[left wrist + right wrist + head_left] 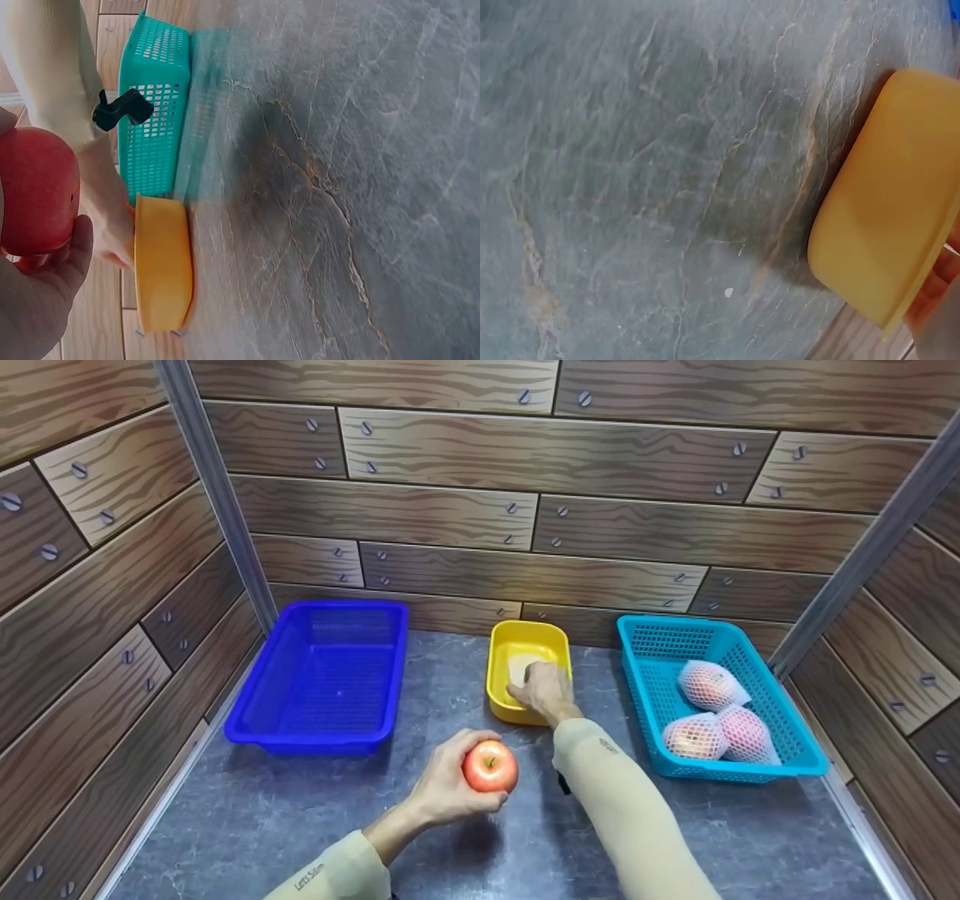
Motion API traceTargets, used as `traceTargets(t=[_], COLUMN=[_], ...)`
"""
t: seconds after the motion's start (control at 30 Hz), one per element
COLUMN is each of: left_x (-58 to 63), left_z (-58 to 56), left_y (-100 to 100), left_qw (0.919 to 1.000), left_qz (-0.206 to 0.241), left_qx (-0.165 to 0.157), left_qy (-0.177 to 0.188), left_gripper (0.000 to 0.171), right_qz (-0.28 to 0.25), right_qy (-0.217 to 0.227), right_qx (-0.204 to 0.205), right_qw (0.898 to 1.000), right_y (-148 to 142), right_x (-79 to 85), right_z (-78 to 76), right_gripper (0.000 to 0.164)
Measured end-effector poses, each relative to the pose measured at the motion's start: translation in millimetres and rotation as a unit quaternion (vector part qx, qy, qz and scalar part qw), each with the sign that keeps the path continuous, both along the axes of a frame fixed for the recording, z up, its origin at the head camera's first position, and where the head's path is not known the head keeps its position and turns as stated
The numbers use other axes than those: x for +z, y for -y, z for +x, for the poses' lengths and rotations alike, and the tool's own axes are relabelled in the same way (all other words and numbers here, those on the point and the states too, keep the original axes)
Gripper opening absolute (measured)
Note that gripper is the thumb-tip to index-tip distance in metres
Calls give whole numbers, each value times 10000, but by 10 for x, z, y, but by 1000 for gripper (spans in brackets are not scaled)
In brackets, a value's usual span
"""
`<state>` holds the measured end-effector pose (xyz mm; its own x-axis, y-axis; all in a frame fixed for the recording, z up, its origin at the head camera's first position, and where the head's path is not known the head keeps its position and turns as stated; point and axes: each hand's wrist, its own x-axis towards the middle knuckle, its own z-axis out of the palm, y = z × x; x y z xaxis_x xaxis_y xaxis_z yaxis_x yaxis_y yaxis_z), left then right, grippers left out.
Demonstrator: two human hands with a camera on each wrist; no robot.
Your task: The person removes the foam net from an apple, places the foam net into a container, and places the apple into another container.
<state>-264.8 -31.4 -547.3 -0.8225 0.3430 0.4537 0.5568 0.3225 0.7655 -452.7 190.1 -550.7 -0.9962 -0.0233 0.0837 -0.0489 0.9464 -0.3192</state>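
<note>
My left hand [454,780] holds a red apple [491,766] above the table, its stem end facing up. The same apple [37,191] fills the left edge of the left wrist view, with fingers wrapped around it. My right hand [546,690] reaches down into a small yellow container [496,701]. Below its fingers lies something whitish [523,666], partly covered by the hand; whether the fingers pinch it is hidden. In the right wrist view the container's wall [889,195] blocks most of that hand.
A teal basket [637,697] on the right contains 3 apples [696,736] in white foam nets. On the left stands a dark blue basket [397,675]. Grey marbled tabletop [442,675] lies between wood-patterned walls [442,502].
</note>
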Motion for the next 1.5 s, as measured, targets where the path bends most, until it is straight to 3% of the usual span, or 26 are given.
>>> traceTargets(t=[0.23, 0.8, 1.03, 1.27, 1.5], left_x=[-7, 26, 41, 25, 27], left_z=[44, 77, 60, 64, 31], left_y=[-47, -124, -122, -113, -83], left_qw=[10000, 9997, 9998, 9997, 9992], left_qz=[-23, 35, 33, 146, 268], left_qx=[26, 143, 188, 174, 197], left_qy=[-1, 182, 90, 133, 203], left_gripper=[71, 70, 68, 68, 67], right_qz=[-212, 157, 289, 314, 271], right_qy=[-100, -807, -1415, -1986, -2287], right_qx=[232, 591, 699, 977, 937], right_qw=[9995, 9949, 9870, 9747, 9686], right_y=[-65, -269, -392, -694, -1019], right_x=[32, 537, 708, 726, 715], right_z=[120, 393, 621, 882, 1148], right_gripper=[43, 41, 36, 27, 22])
